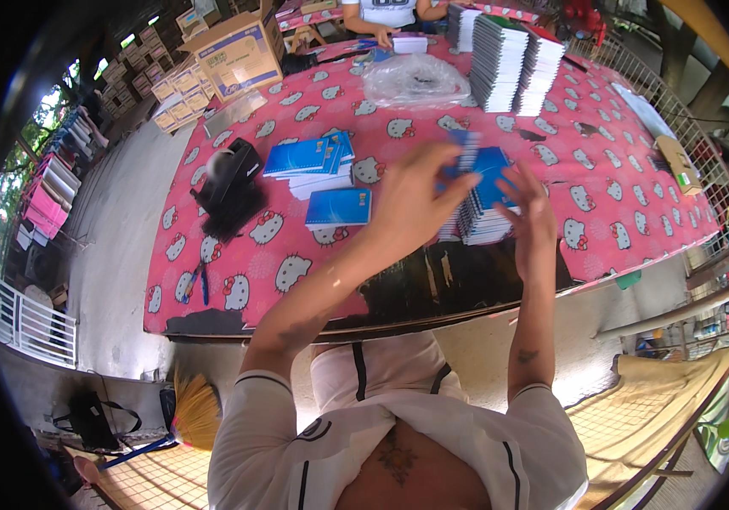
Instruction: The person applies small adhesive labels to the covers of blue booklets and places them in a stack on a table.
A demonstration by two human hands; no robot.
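Note:
My left hand (420,187) reaches across the table with fingers and thumb pinched round a small blue spiral notebook (464,151), which is smeared by motion. Right beside it stands a stack of blue spiral notebooks (492,177), white page edges and wire bindings facing the near side. My right hand (532,212) rests against the right side of that stack, fingers apart and slightly curled. To the left lie a fanned pile of blue notebooks (309,157) and, nearer me, a smaller blue pile (338,208).
A black tape dispenser (230,177) and scissors (201,282) lie at the left. Farther back are a crumpled clear plastic bag (415,81), tall notebook stacks (499,68) and an open cardboard box (237,59). Another person (386,15) works across the table.

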